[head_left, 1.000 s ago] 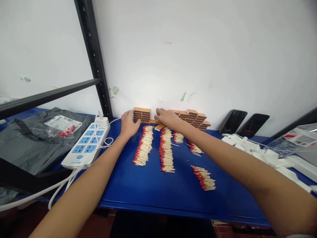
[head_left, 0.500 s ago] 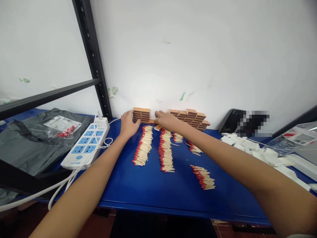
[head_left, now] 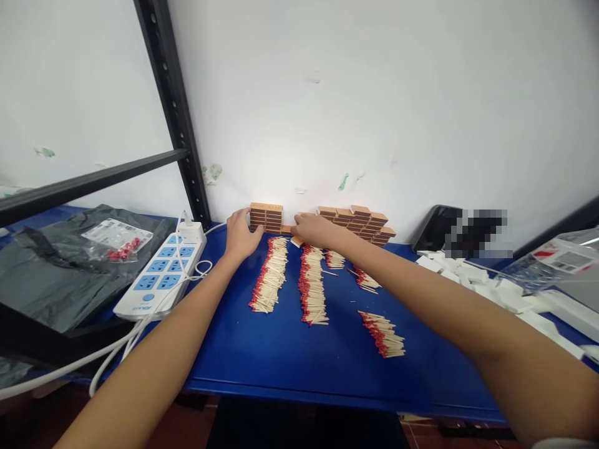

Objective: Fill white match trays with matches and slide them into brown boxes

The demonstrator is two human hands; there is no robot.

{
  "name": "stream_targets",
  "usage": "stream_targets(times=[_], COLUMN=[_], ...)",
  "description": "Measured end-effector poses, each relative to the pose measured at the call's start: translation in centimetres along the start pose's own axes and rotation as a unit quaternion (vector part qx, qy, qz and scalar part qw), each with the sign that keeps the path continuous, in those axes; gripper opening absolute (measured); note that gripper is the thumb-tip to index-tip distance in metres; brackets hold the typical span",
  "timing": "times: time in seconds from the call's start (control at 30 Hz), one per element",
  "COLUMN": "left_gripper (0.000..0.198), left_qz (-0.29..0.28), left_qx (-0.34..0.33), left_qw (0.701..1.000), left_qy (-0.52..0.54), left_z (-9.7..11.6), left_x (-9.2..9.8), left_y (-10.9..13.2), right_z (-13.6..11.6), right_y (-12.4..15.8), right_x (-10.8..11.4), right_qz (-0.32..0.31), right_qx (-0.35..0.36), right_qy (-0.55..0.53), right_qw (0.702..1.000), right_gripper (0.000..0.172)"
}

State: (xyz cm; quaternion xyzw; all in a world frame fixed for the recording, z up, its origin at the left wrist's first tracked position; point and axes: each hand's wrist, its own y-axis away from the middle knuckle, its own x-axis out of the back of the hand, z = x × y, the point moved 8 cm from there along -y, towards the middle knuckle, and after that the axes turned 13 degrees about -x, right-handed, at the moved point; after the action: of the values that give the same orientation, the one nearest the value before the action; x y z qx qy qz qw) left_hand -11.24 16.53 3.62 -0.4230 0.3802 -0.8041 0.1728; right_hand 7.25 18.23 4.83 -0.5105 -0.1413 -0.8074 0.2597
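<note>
The left hand [head_left: 241,236] curves wide, thumb well parted from its fingers, at the left end of the left stack of matchboxes [head_left: 266,218], which stands along the table's back edge against the wall [head_left: 299,112], perhaps to steady that column. The right hand [head_left: 314,229] is bent over a single matchbox [head_left: 296,241] that shows just below its fingertips, in front of the gap between the two stacks; its grip cannot be told, as the back of the hand hides it. The wall probably serves as a backstop for the left stack and for the right stack of matchboxes [head_left: 358,221], whose top steps unevenly. The boxes are flat, sharp-cornered card blocks, with orange-tan tops and dark brown sides. In front, on the smooth, glossy blue table [head_left: 262,368], the left row of matches [head_left: 270,277] and the middle row of matches [head_left: 312,287] run toward the front edge, pale slender wood with red heads mostly turned left, presumably to keep them aligned.
</note>
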Motion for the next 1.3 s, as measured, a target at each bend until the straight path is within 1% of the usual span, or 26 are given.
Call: stream_targets(times=[0.13, 0.23, 0.27, 0.33, 0.47, 0.57, 0.7, 0.8, 0.9, 0.97, 1.0, 1.03, 1.1, 1.17, 1.23, 1.3], left_gripper=[0.048, 0.049, 0.049, 0.049, 0.050, 0.050, 0.051, 0.052, 0.052, 0.052, 0.052, 0.051, 0.047, 0.042, 0.030, 0.019], left_qz=[-0.002, -0.004, -0.004, -0.003, -0.001, -0.001, 0.000, 0.000, 0.006, 0.017, 0.025, 0.034, 0.053, 0.067, 0.058, 0.032], left_qx=[0.000, 0.002, 0.003, 0.005, 0.007, 0.007, 0.008, 0.010, 0.013, 0.012, 0.010, 0.006, -0.014, -0.049, -0.091, -0.134], left_qw=[1.000, 1.000, 1.000, 1.000, 1.000, 1.000, 1.000, 1.000, 1.000, 1.000, 1.000, 0.999, 0.998, 0.996, 0.993, 0.989], left_qy=[0.000, 0.000, 0.000, 0.000, 0.003, 0.006, 0.009, 0.008, 0.004, 0.002, 0.002, 0.002, 0.007, 0.017, 0.038, 0.060], left_z=[-0.1, -0.1, -0.2, -0.2, -0.3, -0.3, -0.2, -0.2, -0.1, 0.3, 0.7, 1.2, 3.0, 5.4, 8.1, 10.6], left_x=[-0.1, -0.2, -0.2, -0.2, -0.3, -0.3, -0.3, -0.3, -0.1, 0.3, 0.6, 1.0, 1.9, 2.8, 3.2, 3.2], left_y=[0.0, 0.0, 0.0, 0.0, 0.1, 0.1, 0.1, 0.1, 0.1, 0.1, 0.0, -0.1, -0.2, -0.3, -0.1, 0.2], right_z=[2.1, 4.4, 5.1, 5.9, 5.8, 5.2, 4.4, 4.2, 5.7, 7.8, 9.3, 11.0, 14.3, 16.8, 18.2, 18.9], right_y=[0.5, 0.3, 0.2, -0.2, -1.3, -1.7, -1.2, -0.2, 1.8, 4.1, 5.6, 7.3, 10.9, 14.1, 16.3, 17.8], right_x=[2.9, 5.2, 5.6, 5.7, 4.3, 4.0, 5.1, 6.0, 6.3, 6.0, 5.7, 5.4, 4.0, 1.7, -0.9, -3.0], right_qz=[0.007, 0.036, 0.042, 0.043, 0.025, 0.023, 0.042, 0.055, 0.072, 0.084, 0.093, 0.108, 0.109, 0.086, 0.053, 0.051], right_qx=[-0.024, -0.076, -0.093, -0.119, -0.139, -0.147, -0.149, -0.144, -0.156, -0.177, -0.196, -0.220, -0.267, -0.299, -0.312, -0.321], right_qy=[-0.034, -0.038, -0.034, -0.026, -0.012, -0.005, -0.007, -0.017, -0.033, -0.048, -0.057, -0.089, -0.149, -0.207, -0.246, -0.270], right_qw=[0.999, 0.996, 0.994, 0.992, 0.990, 0.989, 0.988, 0.988, 0.985, 0.979, 0.974, 0.965, 0.946, 0.927, 0.916, 0.906], right_gripper=[0.030, 0.031, 0.030, 0.029, 0.025, 0.027, 0.035, 0.034, 0.031, 0.030, 0.030, 0.027, 0.020, 0.017, 0.013, 0.016])
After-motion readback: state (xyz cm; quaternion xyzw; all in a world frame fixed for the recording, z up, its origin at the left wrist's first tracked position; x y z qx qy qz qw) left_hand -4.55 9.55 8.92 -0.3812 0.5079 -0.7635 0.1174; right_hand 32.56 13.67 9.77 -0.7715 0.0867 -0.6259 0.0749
